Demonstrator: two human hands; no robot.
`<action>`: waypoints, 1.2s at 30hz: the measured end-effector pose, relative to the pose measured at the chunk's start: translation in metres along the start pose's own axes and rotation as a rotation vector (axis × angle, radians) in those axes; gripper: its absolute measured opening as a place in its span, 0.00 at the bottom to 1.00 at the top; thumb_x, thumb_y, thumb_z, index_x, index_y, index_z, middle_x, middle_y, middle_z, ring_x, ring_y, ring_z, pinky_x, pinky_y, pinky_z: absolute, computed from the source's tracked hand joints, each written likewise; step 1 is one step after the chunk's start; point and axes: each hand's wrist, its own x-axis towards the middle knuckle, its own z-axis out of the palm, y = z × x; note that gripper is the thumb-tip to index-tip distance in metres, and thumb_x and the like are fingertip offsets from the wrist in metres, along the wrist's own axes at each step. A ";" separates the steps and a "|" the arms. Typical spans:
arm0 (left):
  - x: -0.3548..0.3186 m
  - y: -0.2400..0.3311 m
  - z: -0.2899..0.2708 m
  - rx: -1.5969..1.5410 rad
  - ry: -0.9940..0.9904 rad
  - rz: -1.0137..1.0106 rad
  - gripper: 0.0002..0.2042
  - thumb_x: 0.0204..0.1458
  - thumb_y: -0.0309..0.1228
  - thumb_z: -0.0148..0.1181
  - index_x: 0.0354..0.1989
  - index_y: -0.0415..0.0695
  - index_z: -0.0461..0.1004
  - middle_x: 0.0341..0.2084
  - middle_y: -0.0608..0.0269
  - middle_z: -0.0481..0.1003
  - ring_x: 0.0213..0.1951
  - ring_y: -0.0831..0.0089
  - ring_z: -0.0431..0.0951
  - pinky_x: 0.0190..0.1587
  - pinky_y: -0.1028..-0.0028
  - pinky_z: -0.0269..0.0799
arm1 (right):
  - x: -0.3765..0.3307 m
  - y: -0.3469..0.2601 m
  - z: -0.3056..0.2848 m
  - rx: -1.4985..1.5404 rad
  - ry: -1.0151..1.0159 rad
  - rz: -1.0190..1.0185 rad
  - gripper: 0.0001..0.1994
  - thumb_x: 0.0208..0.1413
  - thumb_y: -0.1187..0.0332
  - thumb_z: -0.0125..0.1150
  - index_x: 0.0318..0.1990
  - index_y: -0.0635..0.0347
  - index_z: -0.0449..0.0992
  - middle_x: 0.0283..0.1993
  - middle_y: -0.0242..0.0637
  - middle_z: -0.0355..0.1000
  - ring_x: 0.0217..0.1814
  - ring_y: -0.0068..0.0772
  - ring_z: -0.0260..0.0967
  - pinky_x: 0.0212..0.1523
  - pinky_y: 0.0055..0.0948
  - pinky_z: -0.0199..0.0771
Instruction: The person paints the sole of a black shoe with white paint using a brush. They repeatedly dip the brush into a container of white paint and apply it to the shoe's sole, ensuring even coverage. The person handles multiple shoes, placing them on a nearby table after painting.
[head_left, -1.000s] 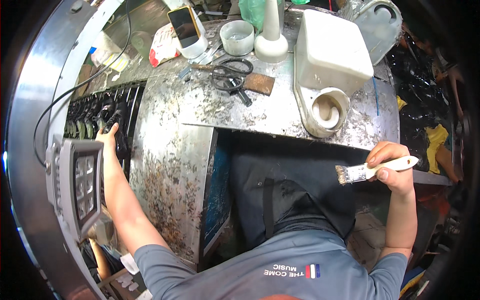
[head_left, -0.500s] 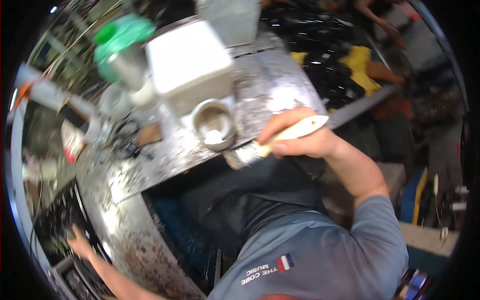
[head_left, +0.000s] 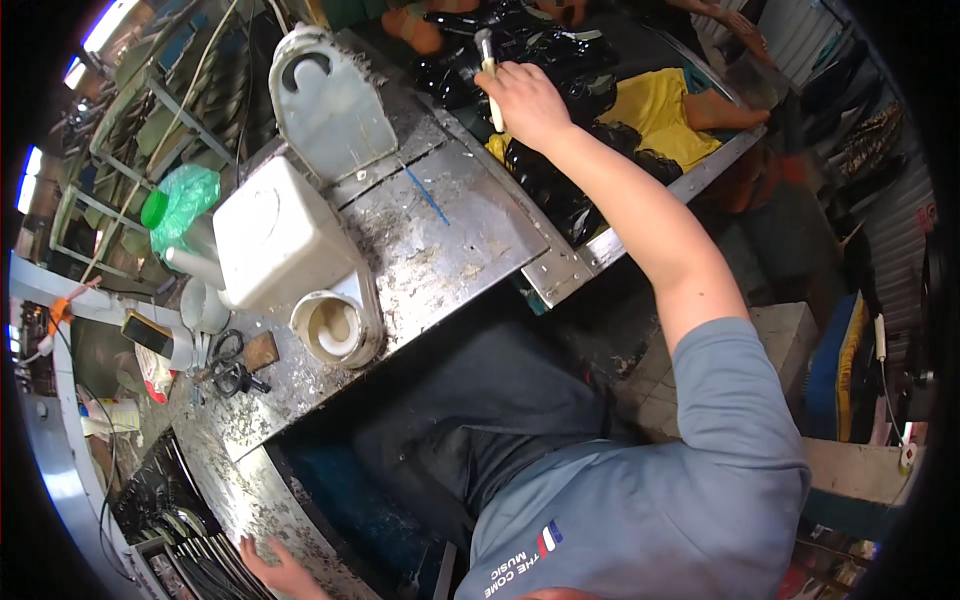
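Note:
My right hand (head_left: pixel 528 105), at the end of an outstretched arm, grips a paint brush with a cream handle (head_left: pixel 497 116). Its bristle end (head_left: pixel 484 43) points away from me, over a pile of glossy black pieces (head_left: pixel 560 185) beside the metal worktable. At the lower left, my left hand (head_left: pixel 276 570) is empty with its fingers apart, near the table's curved metal edge and a stack of dark, strip-like pieces (head_left: pixel 195 545). On the worktable (head_left: pixel 450 215), a round cup (head_left: pixel 338 328) holding a pale substance stands against a white plastic container (head_left: pixel 280 232).
Yellow sheet material (head_left: pixel 655 118) lies among the black pieces. A grey upright plate (head_left: pixel 333 105) stands at the table's back. Scissors (head_left: pixel 235 368), a brown block (head_left: pixel 261 349) and a green-capped bottle (head_left: pixel 155 209) are at left. Another person's hand (head_left: pixel 742 25) shows at the far right.
My right hand has carried the brush from beside the cup, forward over the black pieces. My left hand has come back toward me along the table's left side. The view has shifted.

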 end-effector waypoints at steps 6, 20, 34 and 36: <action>-0.029 0.072 -0.015 -0.039 -0.078 0.069 0.21 0.56 0.25 0.64 0.58 0.31 0.73 0.63 0.45 0.71 0.65 0.49 0.70 0.68 0.57 0.62 | 0.013 0.038 -0.004 0.079 -0.266 0.094 0.13 0.60 0.70 0.57 0.52 0.48 0.75 0.34 0.38 0.79 0.42 0.40 0.80 0.44 0.43 0.77; -0.002 0.205 -0.007 -0.621 -0.298 0.309 0.26 0.52 0.27 0.67 0.61 0.34 0.72 0.62 0.46 0.72 0.65 0.50 0.70 0.68 0.56 0.62 | 0.074 0.006 -0.230 1.417 0.397 0.316 0.26 0.63 0.73 0.66 0.65 0.58 0.61 0.59 0.38 0.72 0.57 0.27 0.73 0.58 0.27 0.78; -0.049 0.254 0.025 -1.873 -1.372 -0.275 0.35 0.49 0.43 0.71 0.63 0.40 0.68 0.54 0.37 0.76 0.58 0.47 0.77 0.61 0.48 0.73 | 0.002 -0.249 -0.246 2.317 -0.546 0.205 0.26 0.64 0.67 0.68 0.62 0.59 0.60 0.59 0.40 0.74 0.58 0.26 0.73 0.56 0.30 0.75; -0.068 0.241 0.026 -1.896 -1.406 -0.362 0.34 0.50 0.44 0.69 0.64 0.41 0.68 0.52 0.36 0.77 0.56 0.45 0.78 0.59 0.46 0.74 | 0.006 -0.239 -0.233 2.053 -0.613 0.318 0.18 0.63 0.64 0.70 0.55 0.57 0.71 0.50 0.36 0.78 0.52 0.26 0.77 0.54 0.29 0.77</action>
